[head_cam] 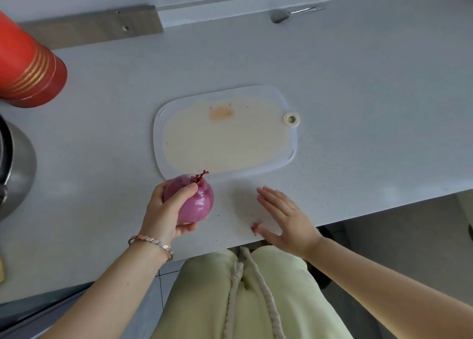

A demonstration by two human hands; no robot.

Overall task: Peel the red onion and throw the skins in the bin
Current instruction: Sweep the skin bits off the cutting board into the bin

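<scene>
Just off the near left corner of the cutting board (225, 139), the red onion (197, 203) sits in the left hand (163, 210), which wraps it with thumb below and fingers curled over the top, lifted slightly above the counter (358, 108). Its surface looks glossy and smooth, so most of the dry skin seems to be off, though a twisted dark red tail sticks up from its top end. To its right, apart from it, the right hand (286, 218) is spread flat with straight fingers and holds nothing, low over the counter beside a small scrap of skin (255, 228) that lies close to the front edge. My guess is that this hand is about to sweep or gather the scrap. The chief risk lies there: a sweep towards the body could push the scrap over the edge and onto the floor or the person's lap instead of into the palm. A scrap this thin may also cling to the surface and be missed. The slick onion could slide out of a one-handed hold if the grip loosens while attention goes to the scrap. No bin is in view, so the skins must be carried off and could drop on the way. Farther out stand a red canister (28, 64) and a metal pot (18, 164) at the left, and a spoon (281, 16) lies at the back.
</scene>
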